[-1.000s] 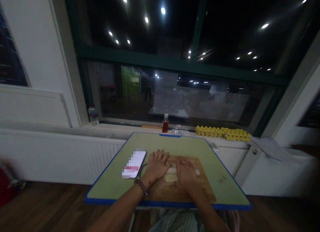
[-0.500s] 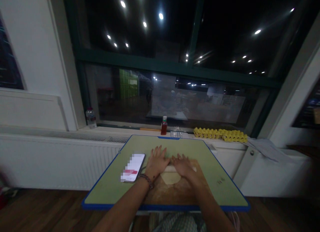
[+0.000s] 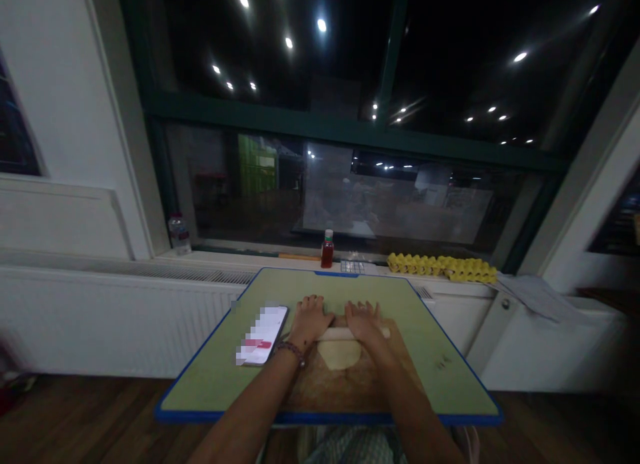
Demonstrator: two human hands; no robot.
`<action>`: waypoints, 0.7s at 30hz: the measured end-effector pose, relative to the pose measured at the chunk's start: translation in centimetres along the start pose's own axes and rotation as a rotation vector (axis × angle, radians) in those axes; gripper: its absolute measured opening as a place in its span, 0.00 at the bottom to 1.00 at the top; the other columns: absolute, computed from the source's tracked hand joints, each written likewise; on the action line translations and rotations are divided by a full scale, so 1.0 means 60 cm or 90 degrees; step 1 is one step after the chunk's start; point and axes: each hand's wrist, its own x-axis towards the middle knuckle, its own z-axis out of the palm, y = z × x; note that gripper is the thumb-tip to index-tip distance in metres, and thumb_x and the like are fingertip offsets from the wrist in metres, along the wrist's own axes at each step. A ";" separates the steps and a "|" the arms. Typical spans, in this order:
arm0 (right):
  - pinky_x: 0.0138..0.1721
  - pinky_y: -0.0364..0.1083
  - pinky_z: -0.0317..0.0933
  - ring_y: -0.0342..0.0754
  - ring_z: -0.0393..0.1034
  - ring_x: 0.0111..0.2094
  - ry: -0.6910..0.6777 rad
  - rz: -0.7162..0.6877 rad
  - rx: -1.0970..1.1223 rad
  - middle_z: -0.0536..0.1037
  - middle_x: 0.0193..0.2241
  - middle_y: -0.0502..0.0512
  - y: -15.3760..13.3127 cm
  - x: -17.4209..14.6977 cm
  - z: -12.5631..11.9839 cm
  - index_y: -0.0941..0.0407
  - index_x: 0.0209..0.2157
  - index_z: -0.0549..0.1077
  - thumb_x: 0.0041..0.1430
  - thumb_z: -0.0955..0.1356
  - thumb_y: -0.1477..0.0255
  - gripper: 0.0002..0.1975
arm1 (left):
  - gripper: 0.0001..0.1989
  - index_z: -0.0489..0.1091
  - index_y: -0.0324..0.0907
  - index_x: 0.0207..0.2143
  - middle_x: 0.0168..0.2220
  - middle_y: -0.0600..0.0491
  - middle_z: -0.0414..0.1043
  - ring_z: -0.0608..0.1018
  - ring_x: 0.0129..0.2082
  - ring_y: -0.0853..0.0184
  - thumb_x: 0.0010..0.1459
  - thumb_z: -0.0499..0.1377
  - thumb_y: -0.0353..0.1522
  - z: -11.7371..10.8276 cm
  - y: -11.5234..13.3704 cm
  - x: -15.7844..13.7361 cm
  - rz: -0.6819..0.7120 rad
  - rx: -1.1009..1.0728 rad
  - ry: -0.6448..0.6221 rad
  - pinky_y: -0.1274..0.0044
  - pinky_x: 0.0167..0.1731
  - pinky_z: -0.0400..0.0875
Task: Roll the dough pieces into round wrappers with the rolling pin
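A pale rolling pin (image 3: 333, 333) lies across a wooden board (image 3: 320, 394), under both of my hands. My left hand (image 3: 309, 321) rests palm down over the pin's left end, its fingers reaching past it and bending down a little. Over the pin's right part lies my right hand (image 3: 363, 321), also palm down, with its fingers apart. Neither hand is wrapped round the pin. Just on the near side of the pin is a flat, pale, rounded sheet of dough (image 3: 340, 355). The pin covers the dough's far edge.
A lit phone (image 3: 263, 336) lies left of the board on the green, blue-edged table (image 3: 450, 384). On the windowsill behind stand a red-filled bottle (image 3: 327, 249), a clear plastic bottle (image 3: 180, 234) and yellow egg cartons (image 3: 440, 267). A white radiator (image 3: 120, 331) is at left.
The fingers of my left hand have drawn in and bend more. The right hand has tilted slightly, and more of the pin shows between the hands. The whole view has shifted a little.
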 end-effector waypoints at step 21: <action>0.60 0.49 0.48 0.48 0.55 0.62 -0.072 -0.061 0.083 0.63 0.62 0.60 0.021 0.008 0.014 0.57 0.61 0.62 0.67 0.55 0.67 0.24 | 0.38 0.49 0.38 0.66 0.68 0.41 0.43 0.50 0.67 0.52 0.58 0.45 0.49 -0.011 0.007 0.004 -0.043 -0.046 -0.165 0.58 0.61 0.47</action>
